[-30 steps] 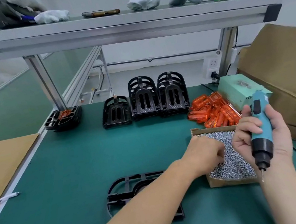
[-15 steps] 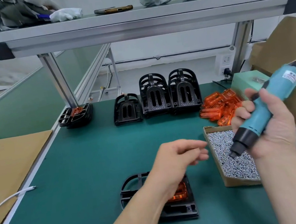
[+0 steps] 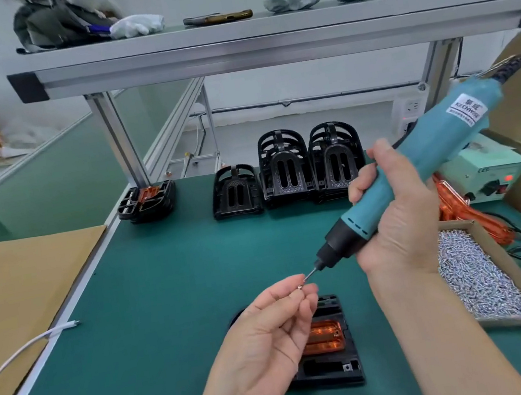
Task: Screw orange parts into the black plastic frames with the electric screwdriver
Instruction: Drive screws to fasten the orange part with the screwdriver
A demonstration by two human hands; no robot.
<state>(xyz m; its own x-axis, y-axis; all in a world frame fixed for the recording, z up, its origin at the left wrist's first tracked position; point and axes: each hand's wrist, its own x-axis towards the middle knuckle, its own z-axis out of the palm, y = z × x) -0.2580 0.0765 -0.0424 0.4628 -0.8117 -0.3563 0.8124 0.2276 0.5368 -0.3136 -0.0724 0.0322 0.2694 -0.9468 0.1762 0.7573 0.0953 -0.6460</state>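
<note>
Above the black frame (image 3: 327, 371), left fingers (image 3: 282, 298) pinching a screw (image 3: 299, 287) at the bit (image 3: 310, 273), right fingers (image 3: 364, 186) gripping screwdriver (image 3: 424, 161)

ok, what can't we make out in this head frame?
Head view:
- screw pinched by the left hand: too small to tell if it sits on the screwdriver bit.
- black frame: left part hidden behind the left hand.
- orange parts pile: mostly hidden by the right hand.
- screw box: contents blurred.

A head-worn wide-angle camera looks forward and down across the green bench (image 3: 163, 281) from its near edge. The left hand (image 3: 268, 339) and right hand (image 3: 394, 210) sit close beneath; a shelf (image 3: 263, 50) crosses the far top.
</note>
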